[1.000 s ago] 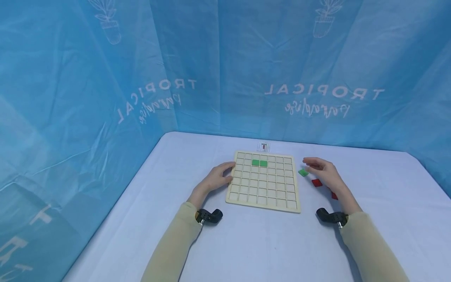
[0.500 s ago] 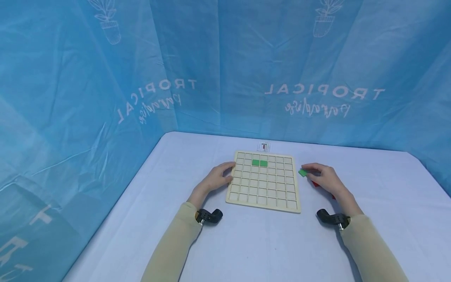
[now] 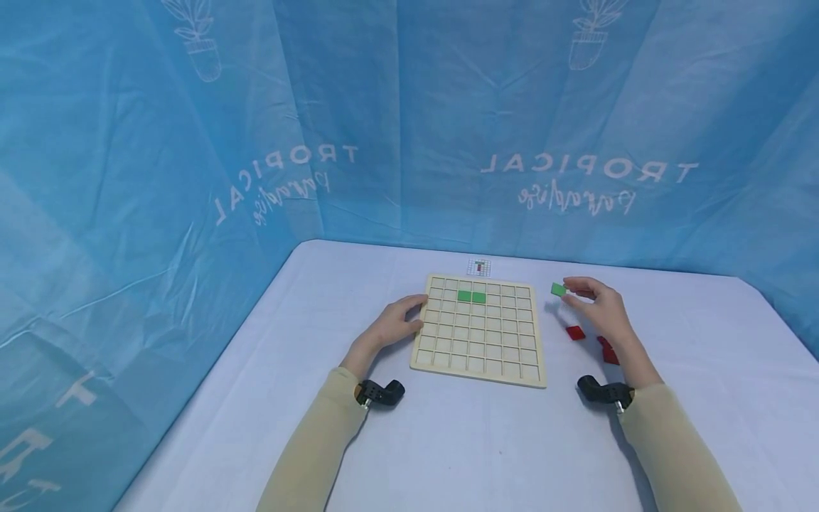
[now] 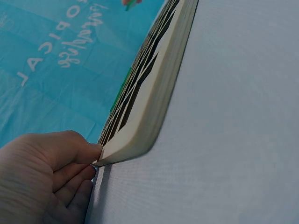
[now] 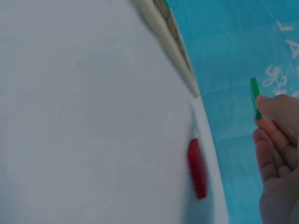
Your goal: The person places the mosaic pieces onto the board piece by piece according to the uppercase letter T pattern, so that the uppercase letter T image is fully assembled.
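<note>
My right hand pinches a square green tile between thumb and fingertips, raised above the table to the right of the board. The right wrist view shows this green tile edge-on at the thumb tip. A pale wooden grid board lies flat, with two green tiles side by side in its second row. At the board's left edge rests my left hand, thumb and fingers spread along the side. In the left wrist view its thumb touches the board's edge.
Right of the board lies a red tile, with more red tiles partly behind the right wrist. A small printed grid card with a coloured T shape lies behind the board. Blue printed curtains surround the white table.
My right hand has taken hold of the loose green tile and lifted it off the table, moving away from me. My left hand and the board have stayed put.
</note>
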Tool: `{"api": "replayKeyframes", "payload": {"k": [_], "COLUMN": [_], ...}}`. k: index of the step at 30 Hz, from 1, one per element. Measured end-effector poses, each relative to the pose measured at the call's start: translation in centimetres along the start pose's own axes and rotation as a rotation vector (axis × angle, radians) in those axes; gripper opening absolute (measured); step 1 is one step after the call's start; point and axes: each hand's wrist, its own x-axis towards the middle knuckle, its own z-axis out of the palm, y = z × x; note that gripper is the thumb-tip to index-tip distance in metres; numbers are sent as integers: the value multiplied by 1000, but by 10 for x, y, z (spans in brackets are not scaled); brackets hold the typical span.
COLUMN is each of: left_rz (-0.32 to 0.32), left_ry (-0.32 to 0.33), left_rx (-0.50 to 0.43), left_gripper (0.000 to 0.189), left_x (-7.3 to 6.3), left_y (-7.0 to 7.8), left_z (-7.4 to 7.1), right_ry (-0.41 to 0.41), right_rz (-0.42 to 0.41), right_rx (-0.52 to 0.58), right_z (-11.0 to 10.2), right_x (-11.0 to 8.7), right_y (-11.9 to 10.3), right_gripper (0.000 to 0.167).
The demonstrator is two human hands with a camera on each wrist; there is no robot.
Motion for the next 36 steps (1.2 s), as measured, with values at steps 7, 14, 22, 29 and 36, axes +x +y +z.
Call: {"api": "replayKeyframes", "payload": {"k": [7, 14, 22, 29, 36], "left_rz": [-1, 7, 18, 19, 8], "left_ry": [1, 5, -4, -11, -6], "left_rx": [-5, 2, 10, 22, 17], "left_gripper": [57, 56, 56, 56, 56], "left_x": [-1, -1, 1, 2, 1], "left_y": [0, 1, -1, -1, -2], "left_z": [0, 0, 0, 1, -1], "right_ry": [76, -21, -90, -121, -163], "right_rz": [-63, -94, -118, -98, -85], "right_rx": [19, 145, 214, 245, 174], "right_z": [19, 26, 53, 70, 82], "right_x": [34, 22, 23, 22, 18], "right_y": [32, -36, -76, -73, -62], "right_gripper": [53, 47, 39, 39, 35]}}
